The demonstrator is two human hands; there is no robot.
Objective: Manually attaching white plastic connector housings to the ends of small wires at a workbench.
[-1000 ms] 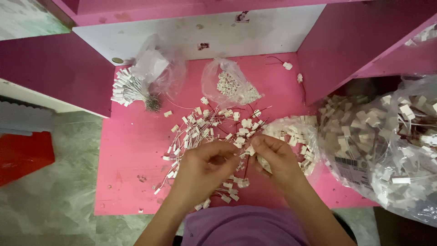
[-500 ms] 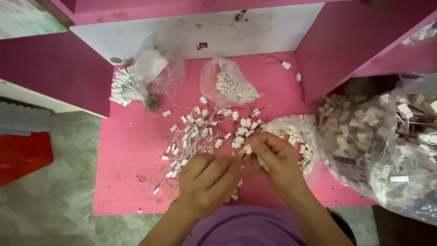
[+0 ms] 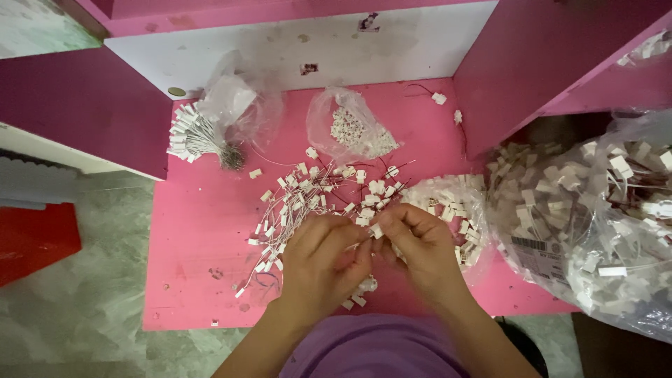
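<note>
Small white connectors (image 3: 329, 189) with thin wires lie scattered over the middle of the pink surface (image 3: 203, 224), and one of them, the white connector piece (image 3: 376, 229), sits between the two hands just in front of the person's body. Left hand (image 3: 325, 262) has its fingers curled in, the grip pressed together toward that piece; right hand (image 3: 420, 241) pinches the same piece from the other side, fingertips close against the left ones. Whether a wire runs between them I cannot tell.

As for progress, it looks like a middle stretch. A tied bundle of wired connectors (image 3: 196, 136) lies at the far left beside a clear empty-looking bag (image 3: 238, 105), which I take for finished work. A small bag of white parts (image 3: 353, 129) sits at the back, an open bag of connectors (image 3: 451, 210) is just beside the right hand, and a large full sack (image 3: 595, 217) rests off the right edge. Judging by that sack and the loose pile, much remains.
</note>
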